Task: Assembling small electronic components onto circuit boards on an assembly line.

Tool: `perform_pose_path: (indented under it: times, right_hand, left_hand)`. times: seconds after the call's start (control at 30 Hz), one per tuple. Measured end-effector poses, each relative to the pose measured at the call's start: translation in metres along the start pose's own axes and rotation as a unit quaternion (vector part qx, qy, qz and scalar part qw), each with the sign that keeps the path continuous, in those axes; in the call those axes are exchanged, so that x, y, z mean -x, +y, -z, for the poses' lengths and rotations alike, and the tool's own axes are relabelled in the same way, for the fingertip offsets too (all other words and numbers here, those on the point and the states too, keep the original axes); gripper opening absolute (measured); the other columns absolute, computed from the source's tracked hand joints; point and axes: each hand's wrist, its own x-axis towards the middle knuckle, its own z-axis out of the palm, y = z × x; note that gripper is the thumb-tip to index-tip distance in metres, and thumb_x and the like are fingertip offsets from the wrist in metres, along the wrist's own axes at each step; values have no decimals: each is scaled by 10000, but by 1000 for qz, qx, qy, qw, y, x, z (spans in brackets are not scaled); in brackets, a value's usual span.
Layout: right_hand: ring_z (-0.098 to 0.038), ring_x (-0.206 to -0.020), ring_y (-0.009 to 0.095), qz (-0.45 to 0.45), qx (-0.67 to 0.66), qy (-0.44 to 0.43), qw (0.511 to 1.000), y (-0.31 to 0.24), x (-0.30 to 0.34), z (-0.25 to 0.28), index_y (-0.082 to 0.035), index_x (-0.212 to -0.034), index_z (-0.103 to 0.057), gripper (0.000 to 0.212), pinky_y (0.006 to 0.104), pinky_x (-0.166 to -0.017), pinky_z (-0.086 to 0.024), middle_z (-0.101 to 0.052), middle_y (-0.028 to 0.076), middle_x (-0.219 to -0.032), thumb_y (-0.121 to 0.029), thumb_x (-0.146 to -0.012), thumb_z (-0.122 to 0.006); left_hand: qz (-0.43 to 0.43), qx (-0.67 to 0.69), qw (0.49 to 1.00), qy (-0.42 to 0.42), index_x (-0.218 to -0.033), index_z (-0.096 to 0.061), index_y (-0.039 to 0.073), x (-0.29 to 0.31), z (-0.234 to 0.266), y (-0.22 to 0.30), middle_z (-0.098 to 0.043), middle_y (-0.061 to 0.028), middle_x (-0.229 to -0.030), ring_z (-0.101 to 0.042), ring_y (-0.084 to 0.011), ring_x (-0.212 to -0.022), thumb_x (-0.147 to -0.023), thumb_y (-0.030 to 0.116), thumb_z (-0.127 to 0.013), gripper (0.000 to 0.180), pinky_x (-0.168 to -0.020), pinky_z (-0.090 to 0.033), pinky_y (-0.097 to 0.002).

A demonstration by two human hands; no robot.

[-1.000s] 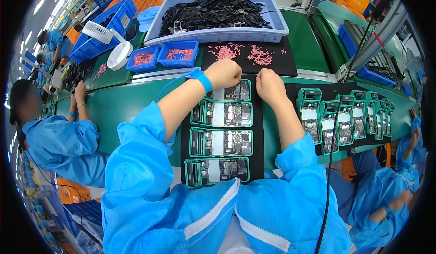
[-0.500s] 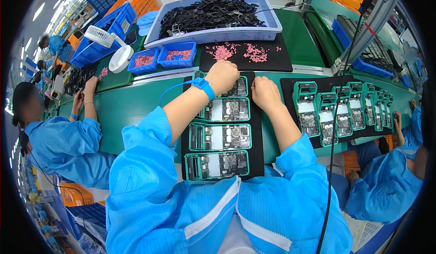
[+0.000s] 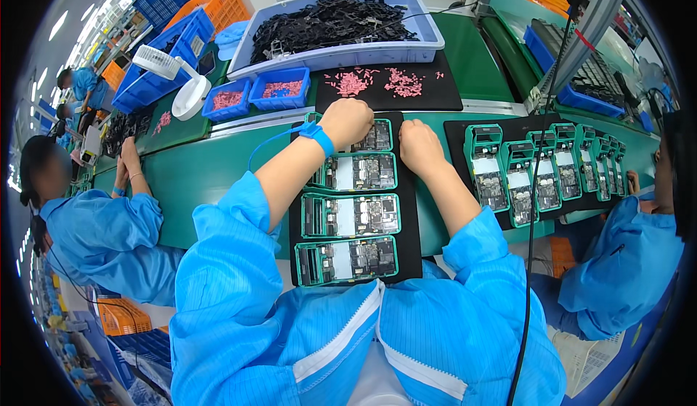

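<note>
My left hand (image 3: 347, 124), wearing a blue wrist strap (image 3: 316, 138), reaches over the farthest of several green-framed devices with bare circuit boards. Its fingers are curled together near that device's board (image 3: 377, 137), and whatever they pinch is hidden. Just right of the same device, my right hand (image 3: 422, 147) is closed with its fingers curled under; I cannot see what is in it. Nearer to me, a second device (image 3: 374, 171), a third (image 3: 375, 214) and a fourth (image 3: 373, 256) lie in a column on a black mat (image 3: 409, 243).
Pink pieces (image 3: 352, 83) lie on a black pad (image 3: 435, 95) beyond my hands. Small blue bins (image 3: 279, 103) stand left of it, and a large tub (image 3: 341, 59) of black parts behind. More devices (image 3: 521, 188) line a right-hand mat. A black cable (image 3: 536, 188) hangs down. Co-workers sit either side.
My left hand has drawn slightly left and nearer over the far device; my right hand stays almost in place. The co-worker on the right has moved upright, and the left one's hands have shifted.
</note>
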Motion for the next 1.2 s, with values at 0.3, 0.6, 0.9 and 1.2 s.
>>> perform_pose_path:
  times: [0.3, 0.6, 0.9, 1.2]
  right_hand:
    - [-617, -819, 374, 13, -4, 6, 1000, 2, 0, 0, 22, -802, -566, 89, 440, -753, -518, -612, 211, -844, 14, -717, -590]
    - [-620, -779, 358, -17, -85, 26, 996, -8, 4, 11, -30, -769, -611, 56, 457, -721, -509, -630, 174, -814, -84, -769, -599]
    - [-618, -770, 338, -26, -136, 37, 990, -14, 8, 15, -41, -762, -611, 68, 449, -702, -498, -625, 151, -798, -108, -773, -605]
    - [-620, -776, 327, -21, -148, 29, 988, -14, 14, 16, -45, -757, -616, 66, 436, -705, -500, -629, 139, -795, -110, -765, -618]
  left_hand:
    - [-143, -99, 984, 26, -691, -693, 91, 4, 1, -2, -648, -66, -789, -637, -255, -818, -698, 135, -643, 67, -761, -504, -369]
    - [-81, 26, 996, 29, -908, -736, 76, 11, -1, -12, -620, -85, -752, -629, -266, -789, -713, 123, -660, 214, -744, -518, -372]
    - [-68, 29, 997, 1, -946, -741, 116, 11, -1, -7, -627, -101, -855, -633, -283, -898, -735, 123, -663, 226, -803, -512, -375]
    - [-50, 110, 991, 62, -825, -717, 53, 9, -4, -14, -639, -107, -783, -637, -296, -797, -767, 132, -655, 116, -731, -516, -389]
